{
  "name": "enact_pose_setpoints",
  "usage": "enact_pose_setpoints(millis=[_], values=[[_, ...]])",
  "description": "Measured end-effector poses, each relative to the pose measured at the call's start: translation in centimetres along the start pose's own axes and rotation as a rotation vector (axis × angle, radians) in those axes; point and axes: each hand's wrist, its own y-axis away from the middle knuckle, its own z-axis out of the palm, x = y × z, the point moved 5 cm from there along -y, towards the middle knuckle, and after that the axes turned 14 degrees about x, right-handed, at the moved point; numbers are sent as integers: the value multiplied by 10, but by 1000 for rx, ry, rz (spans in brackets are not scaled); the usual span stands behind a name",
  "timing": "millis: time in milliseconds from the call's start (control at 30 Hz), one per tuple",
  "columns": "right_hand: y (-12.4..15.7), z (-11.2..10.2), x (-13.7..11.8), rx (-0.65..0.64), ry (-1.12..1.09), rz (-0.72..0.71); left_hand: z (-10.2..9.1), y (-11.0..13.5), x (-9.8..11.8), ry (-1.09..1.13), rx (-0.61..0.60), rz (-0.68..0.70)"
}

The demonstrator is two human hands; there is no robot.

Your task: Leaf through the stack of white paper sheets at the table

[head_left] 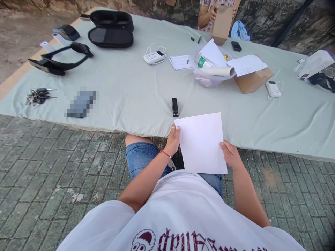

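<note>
A blank white sheet of paper [201,144] is held up over my lap at the near edge of the table. My left hand [173,140] pinches its left edge near the upper corner, thumb on top. On the opposite edge, about halfway down, my right hand [231,154] grips the sheet between thumb and fingers. The fingers behind the paper are hidden. Just beyond the sheet's top left corner, a small black box-shaped device [175,107] lies on the tablecloth.
On the pale tablecloth [136,90] are keys [39,96], a blurred phone-like slab [81,104], a black headset [62,59], an open case [111,36], a white device [154,56], a plastic basin [206,78] and a cardboard box [255,80]. Across, a person's hands [214,12] hold a carton [223,24].
</note>
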Motion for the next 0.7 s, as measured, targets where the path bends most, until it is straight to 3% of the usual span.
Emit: enact_pose_setpoints(millis=[100, 167, 367, 600, 700], values=[[1, 4, -5, 18, 33, -25, -1, 1, 6, -103, 87, 220], [2, 8, -7, 33, 37, -21, -2, 1, 4, -148, 137, 268], [6, 13, -8, 42, 20, -7, 0, -1, 4, -164, 181, 272], [6, 8, -4, 74, 6, 0, -2, -1, 2, -67, 132, 211], [7, 8, -4, 60, -7, 17, -4, -1, 2, -144, 171, 238]])
